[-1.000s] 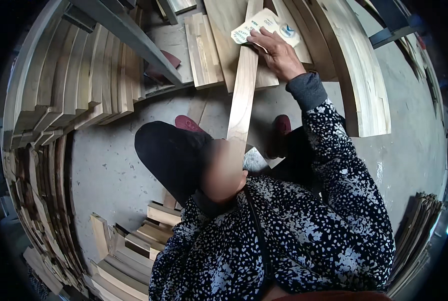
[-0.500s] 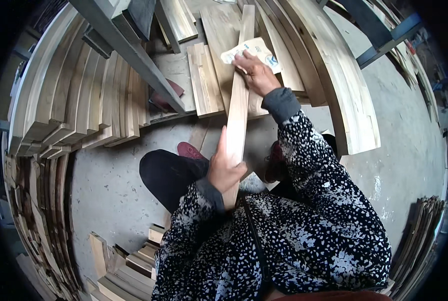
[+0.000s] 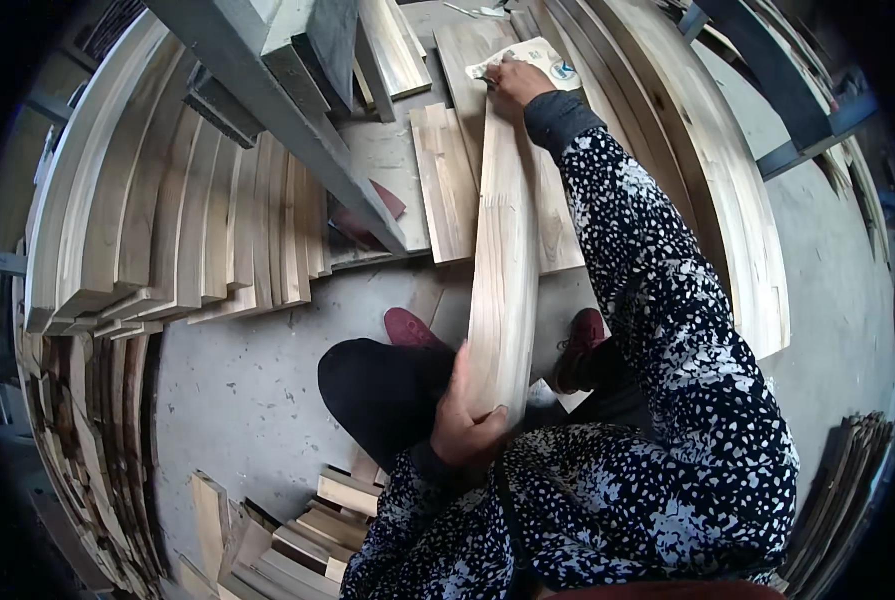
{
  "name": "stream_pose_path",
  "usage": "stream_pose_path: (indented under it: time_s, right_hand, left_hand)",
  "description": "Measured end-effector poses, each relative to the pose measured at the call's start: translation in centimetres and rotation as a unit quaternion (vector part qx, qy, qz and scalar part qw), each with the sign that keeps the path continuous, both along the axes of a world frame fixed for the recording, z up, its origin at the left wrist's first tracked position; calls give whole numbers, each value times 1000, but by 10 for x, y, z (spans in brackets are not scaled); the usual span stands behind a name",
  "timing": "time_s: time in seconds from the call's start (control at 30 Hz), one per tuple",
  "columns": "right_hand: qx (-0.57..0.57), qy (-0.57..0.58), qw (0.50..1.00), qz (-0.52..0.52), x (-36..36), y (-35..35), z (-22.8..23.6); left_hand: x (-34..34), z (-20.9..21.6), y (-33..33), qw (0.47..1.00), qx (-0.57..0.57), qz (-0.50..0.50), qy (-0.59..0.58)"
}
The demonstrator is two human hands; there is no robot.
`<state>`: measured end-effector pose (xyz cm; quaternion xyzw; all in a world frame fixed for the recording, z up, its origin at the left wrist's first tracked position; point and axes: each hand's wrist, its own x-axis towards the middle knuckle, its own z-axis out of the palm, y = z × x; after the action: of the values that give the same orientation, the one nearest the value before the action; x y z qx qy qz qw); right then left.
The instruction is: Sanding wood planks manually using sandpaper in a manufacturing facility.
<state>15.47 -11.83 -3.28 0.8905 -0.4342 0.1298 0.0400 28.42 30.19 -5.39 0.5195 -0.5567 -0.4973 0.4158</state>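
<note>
A long pale wooden board (image 3: 502, 260) lies lengthwise in front of me, its near end by my lap and its broad face up. My left hand (image 3: 467, 425) grips the near end, thumb along the left edge. At the far end my right hand (image 3: 519, 82) is closed on a cream-coloured sheet with blue print (image 3: 557, 68), pressed against the board. A small dark bit shows at its fingertips, too small to name. Beneath the far part of the board lie other wide boards (image 3: 457, 50) and a shorter plank (image 3: 442, 180).
Curved stacks of planks (image 3: 157, 200) fill the left, behind a grey metal post (image 3: 287, 130). More long boards (image 3: 717, 150) stand on the right. A reddish-brown piece (image 3: 382, 205) lies beside the post. Short offcuts (image 3: 307, 535) are piled at lower left on the concrete floor (image 3: 227, 400).
The board has turned from its narrow edge to its broad face. My right hand has moved away from me to the far end with the sheet. The view has shifted slightly.
</note>
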Motion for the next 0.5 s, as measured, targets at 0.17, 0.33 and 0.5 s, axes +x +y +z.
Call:
stream_pose_path:
  time_s: [0.17, 0.33, 0.5]
  right_hand:
    - [-4, -120, 990, 75, 17, -19, -26]
    - [41, -356, 921, -154, 14, -43, -38]
    - [135, -431, 890, -55, 26, 57, -81]
  left_hand:
    - [15, -4, -5, 993, 67, 3, 102]
    - [31, -15, -15, 987, 63, -14, 144]
    - [39, -27, -16, 967, 128, 49, 214]
